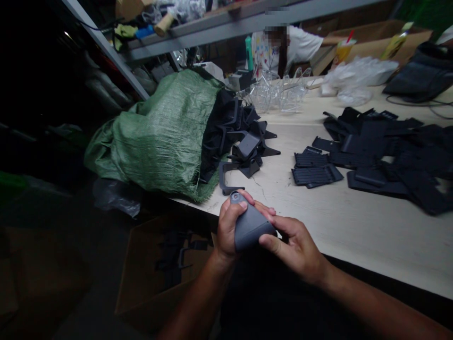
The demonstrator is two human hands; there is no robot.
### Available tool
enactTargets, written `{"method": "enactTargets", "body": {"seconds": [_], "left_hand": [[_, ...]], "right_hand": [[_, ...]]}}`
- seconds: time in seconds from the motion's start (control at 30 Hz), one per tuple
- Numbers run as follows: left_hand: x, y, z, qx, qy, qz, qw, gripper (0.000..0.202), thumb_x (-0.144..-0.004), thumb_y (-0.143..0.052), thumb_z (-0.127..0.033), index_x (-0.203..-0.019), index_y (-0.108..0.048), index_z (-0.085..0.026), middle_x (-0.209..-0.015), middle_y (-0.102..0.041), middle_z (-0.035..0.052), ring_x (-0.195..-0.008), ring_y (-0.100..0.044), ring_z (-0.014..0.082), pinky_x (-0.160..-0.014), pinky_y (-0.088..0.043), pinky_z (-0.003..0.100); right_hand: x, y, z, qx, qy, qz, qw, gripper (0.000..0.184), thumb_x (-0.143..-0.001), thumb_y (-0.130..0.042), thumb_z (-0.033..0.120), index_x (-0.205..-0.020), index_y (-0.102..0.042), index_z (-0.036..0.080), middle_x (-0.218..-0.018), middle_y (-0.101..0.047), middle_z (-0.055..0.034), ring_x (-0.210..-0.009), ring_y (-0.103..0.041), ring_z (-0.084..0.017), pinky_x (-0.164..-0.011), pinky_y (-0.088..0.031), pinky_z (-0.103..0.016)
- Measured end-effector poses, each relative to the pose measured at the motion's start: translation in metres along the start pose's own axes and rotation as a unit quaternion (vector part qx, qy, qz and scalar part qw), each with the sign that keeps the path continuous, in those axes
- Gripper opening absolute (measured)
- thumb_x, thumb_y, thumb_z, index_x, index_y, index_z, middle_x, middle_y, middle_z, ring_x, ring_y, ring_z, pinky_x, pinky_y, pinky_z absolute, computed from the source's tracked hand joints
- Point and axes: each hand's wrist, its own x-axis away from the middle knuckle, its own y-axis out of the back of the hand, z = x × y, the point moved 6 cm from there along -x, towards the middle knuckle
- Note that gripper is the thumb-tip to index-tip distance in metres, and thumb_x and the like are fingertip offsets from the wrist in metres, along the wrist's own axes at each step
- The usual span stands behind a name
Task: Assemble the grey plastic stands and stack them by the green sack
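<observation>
Between my two hands, just in front of the table edge, is a dark grey plastic bracket (250,225) with a rounded corner and a round hole at its upper end. My left hand (227,226) wraps round its left side, the thumb lying near the hole. My right hand (295,243) grips the lower right end, thumb in front and fingers behind. The bracket's far side is hidden. Beyond it, similar black plastic brackets (249,144) spill onto the table from a green woven sack (166,127).
On the pale table (283,208), flat black plastic parts (371,151) are heaped at the right. Clear plastic pieces (279,94) stand behind. Below left, a cardboard box (136,278) holds more black parts. A person (297,45) is across the table, under a metal shelf (212,23).
</observation>
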Motion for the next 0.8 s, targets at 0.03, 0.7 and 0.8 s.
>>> {"method": "enactTargets", "body": {"seconds": [0.03,0.7,0.8], "left_hand": [[-0.002,0.001,0.001,0.008,0.002,0.003,1.000,0.012,-0.087,-0.058,-0.032,-0.089,-0.060,-0.021,-0.073,-0.077,0.0084,-0.095,-0.074,0.0339,-0.104,-0.049,0.054],[0.020,-0.020,0.013,0.026,0.059,0.008,0.998,0.016,-0.086,-0.057,-0.037,-0.087,-0.058,-0.022,-0.065,-0.071,0.0051,-0.081,-0.072,0.0300,-0.093,-0.052,0.048],[0.016,-0.020,0.021,0.070,0.077,-0.009,0.995,0.014,-0.084,-0.059,-0.034,-0.086,-0.060,-0.021,-0.064,-0.071,0.0050,-0.085,-0.074,0.0321,-0.097,-0.053,0.052]], "right_hand": [[-0.001,0.000,0.000,0.011,-0.003,0.016,1.000,0.030,-0.094,-0.074,0.047,-0.092,-0.072,0.018,-0.087,-0.069,-0.0045,-0.090,-0.064,-0.026,-0.087,-0.051,-0.033],[0.037,0.005,0.023,-0.002,0.013,-0.001,1.000,0.032,-0.105,-0.056,0.047,-0.103,-0.073,0.020,-0.090,-0.067,-0.0061,-0.085,-0.064,-0.025,-0.085,-0.053,-0.033],[0.035,0.013,0.020,-0.040,-0.022,0.029,0.999,0.036,-0.104,-0.059,0.050,-0.106,-0.075,0.019,-0.101,-0.070,-0.0059,-0.097,-0.063,-0.025,-0.091,-0.051,-0.031]]}}
